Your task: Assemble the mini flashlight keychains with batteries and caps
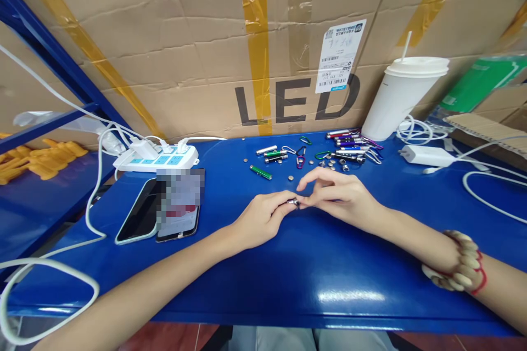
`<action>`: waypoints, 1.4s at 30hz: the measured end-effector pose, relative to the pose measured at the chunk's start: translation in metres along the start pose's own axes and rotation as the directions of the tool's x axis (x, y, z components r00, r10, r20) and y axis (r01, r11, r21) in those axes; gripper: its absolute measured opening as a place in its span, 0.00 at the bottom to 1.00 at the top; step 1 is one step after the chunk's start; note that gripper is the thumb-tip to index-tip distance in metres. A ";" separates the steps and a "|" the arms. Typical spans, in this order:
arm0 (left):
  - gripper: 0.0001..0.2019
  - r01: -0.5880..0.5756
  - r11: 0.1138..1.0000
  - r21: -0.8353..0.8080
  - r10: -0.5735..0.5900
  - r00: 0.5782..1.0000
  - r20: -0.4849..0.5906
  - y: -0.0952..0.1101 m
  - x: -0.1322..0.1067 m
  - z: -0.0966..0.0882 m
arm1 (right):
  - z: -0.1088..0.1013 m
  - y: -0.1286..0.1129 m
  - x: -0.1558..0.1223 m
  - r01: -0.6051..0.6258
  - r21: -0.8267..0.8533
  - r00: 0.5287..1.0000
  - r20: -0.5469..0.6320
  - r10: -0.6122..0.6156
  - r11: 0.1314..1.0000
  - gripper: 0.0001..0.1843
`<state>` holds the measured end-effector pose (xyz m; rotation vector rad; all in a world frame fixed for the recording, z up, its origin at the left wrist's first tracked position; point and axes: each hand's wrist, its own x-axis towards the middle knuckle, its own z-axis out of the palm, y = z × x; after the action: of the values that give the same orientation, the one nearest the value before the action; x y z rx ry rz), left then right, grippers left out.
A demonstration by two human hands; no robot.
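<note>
My left hand (pixel 263 218) is closed around a small mini flashlight (pixel 293 202), of which only the silver and dark end shows. Most of its body is hidden by the fingers. At that end, my right hand (pixel 343 194) brings its thumb and a fingertip together, with the index finger raised and curved above. Whether a smaller part sits in that pinch is hidden. Just beyond the hands lie a green flashlight tube (pixel 261 172), a silver tube (pixel 267 149) and a button cell (pixel 290 178). More coloured flashlights (pixel 349 149) are heaped behind my right hand.
Carabiner clips (pixel 304 140) lie among several loose button cells. Two phones (pixel 138 211) and a power strip (pixel 164 159) are at left. A white cup (pixel 401 98) with a straw and a charger (pixel 428 156) with cables stand right. A large cardboard box (pixel 197 66) backs the blue table (pixel 255 290).
</note>
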<state>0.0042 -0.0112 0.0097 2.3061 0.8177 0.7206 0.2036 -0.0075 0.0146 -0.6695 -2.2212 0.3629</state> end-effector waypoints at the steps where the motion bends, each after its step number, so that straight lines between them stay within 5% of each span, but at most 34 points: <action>1: 0.12 -0.002 1.000 -0.012 0.002 1.000 0.024 0.000 0.000 -0.001 | -0.002 0.001 0.000 0.023 -0.005 0.999 0.032 -0.023 1.000 0.10; 10: 0.11 -0.096 0.994 0.053 0.085 0.981 0.175 0.000 -0.004 0.000 | -0.013 -0.005 -0.002 0.127 -0.112 0.969 0.226 -0.099 0.986 0.14; 17: 0.10 -0.129 0.985 0.114 0.103 0.973 0.206 0.000 -0.004 0.000 | -0.015 -0.009 -0.001 0.193 -0.207 0.959 0.246 -0.141 0.959 0.14; 24: 0.10 -0.117 0.985 0.130 0.105 0.990 0.091 -0.003 -0.007 0.004 | -0.002 -0.009 -0.004 -0.047 -0.034 0.992 0.119 0.050 0.998 0.12; 31: 0.09 -0.133 0.981 0.142 0.144 0.987 -0.070 -0.006 -0.007 0.008 | 0.009 -0.012 -0.001 -0.278 0.167 0.960 0.035 0.277 0.946 0.16; 42: 0.10 -0.113 0.957 0.267 0.167 0.968 -0.189 -0.008 -0.008 0.010 | 0.012 -0.014 0.001 -0.394 0.190 0.918 0.024 0.397 0.899 0.18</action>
<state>0.0025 -0.0150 -0.0053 2.5700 0.8901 0.9864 0.1888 -0.0188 0.0136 -1.0148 -1.9926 0.7639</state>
